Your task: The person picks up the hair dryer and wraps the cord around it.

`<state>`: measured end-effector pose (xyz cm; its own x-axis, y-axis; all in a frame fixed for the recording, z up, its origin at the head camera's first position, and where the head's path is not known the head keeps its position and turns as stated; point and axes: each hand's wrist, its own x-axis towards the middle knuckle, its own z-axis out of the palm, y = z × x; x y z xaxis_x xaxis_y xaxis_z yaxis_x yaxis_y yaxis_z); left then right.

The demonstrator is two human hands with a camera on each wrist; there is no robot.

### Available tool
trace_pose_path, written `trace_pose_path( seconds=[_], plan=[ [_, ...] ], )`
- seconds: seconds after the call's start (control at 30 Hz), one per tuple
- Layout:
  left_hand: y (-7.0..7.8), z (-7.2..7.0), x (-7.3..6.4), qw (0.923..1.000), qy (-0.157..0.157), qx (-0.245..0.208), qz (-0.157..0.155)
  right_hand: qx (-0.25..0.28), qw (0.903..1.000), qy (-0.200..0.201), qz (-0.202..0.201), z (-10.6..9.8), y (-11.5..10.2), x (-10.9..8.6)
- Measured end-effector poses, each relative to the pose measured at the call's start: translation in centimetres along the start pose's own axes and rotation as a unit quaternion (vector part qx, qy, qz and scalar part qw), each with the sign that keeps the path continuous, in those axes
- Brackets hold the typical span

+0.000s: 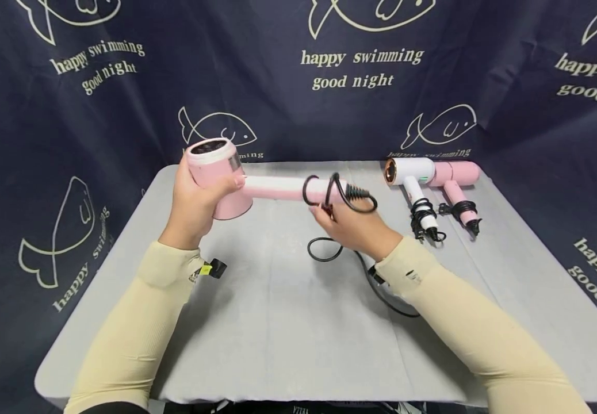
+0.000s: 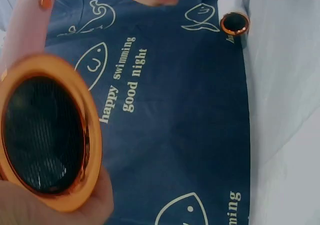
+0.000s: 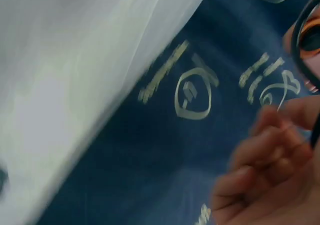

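Note:
A pink hair dryer (image 1: 278, 188) is held above the table, its handle pointing right. My left hand (image 1: 187, 198) grips its head, thumb lying near the handle joint. In the left wrist view the dryer's orange-rimmed, dark mesh end (image 2: 42, 130) faces the camera. Beside the handle's tip, my right hand (image 1: 363, 230) has curled fingers and holds the black power cord (image 1: 324, 260). Loose turns of that cord circle the handle end, and another length trails down to the table. In the right wrist view the curled fingers (image 3: 240, 180) show close to the cord.
At the table's back right lie a white hair dryer (image 1: 414, 172) and another pink hair dryer (image 1: 459, 175), side by side, cords wound on their handles. A pale grey cloth covers the table (image 1: 288, 345). Behind hangs a navy curtain (image 1: 278, 69) with fish prints.

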<state>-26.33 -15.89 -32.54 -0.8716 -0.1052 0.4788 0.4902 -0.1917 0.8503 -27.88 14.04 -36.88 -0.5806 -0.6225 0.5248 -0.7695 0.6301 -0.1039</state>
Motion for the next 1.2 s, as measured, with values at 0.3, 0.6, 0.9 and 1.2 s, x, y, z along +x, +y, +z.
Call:
trace_pose_path(
  seconds=[0.3, 0.6, 0.9, 1.2],
  plan=[
    [0.8, -0.4, 1.0, 0.9909, 0.123, -0.04, 0.038, 0.219, 0.9484, -0.113, 0.199, 0.2, -3.6, -1.1],
    [2.1, -0.5, 2.3, 0.9794, 0.184, -0.035, 0.075, 0.242, 0.9375, -0.154, 0.197, -1.4, -4.5, -2.0],
    [3.8, -0.9, 3.3, 0.9633, 0.248, -0.043, 0.094, 0.268, 0.9267, -0.197, 0.175, -1.1, -4.7, -4.2],
    [3.8, -0.9, 3.2, 0.9638, 0.221, 0.095, 0.115, 0.087, 0.9864, -0.133, 0.042, -2.0, -10.0, -5.6]
  ],
)
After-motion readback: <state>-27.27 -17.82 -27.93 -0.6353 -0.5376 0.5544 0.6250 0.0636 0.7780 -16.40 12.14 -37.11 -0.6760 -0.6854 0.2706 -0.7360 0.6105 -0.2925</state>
